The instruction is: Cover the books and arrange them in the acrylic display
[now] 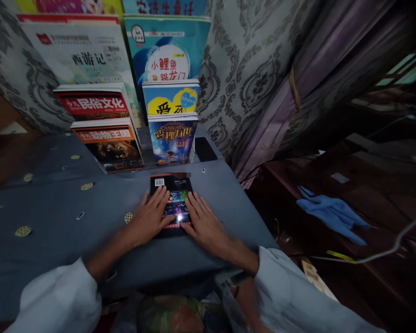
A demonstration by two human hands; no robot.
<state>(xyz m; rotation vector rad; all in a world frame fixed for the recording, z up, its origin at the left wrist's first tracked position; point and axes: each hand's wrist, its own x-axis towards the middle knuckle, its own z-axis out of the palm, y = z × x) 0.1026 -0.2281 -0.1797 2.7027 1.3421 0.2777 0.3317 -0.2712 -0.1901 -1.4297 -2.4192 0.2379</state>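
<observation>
A dark book (173,194) lies back cover up on the blue-grey tablecloth (55,217), its barcode at the far left corner. My left hand (150,217) rests flat on the book's left half with fingers stretched out. My right hand (203,222) lies flat on its right half, fingers spread too. Neither hand grips anything. Both wrists come out of pale sleeves at the bottom of the view.
Stepped rows of children's books (169,138) stand behind the dark book, with a lion-cover book (113,148) at the left. A black phone (205,149) lies at their right. Patterned curtain (249,78) hangs behind. A blue cloth (333,212) lies on dark furniture at right.
</observation>
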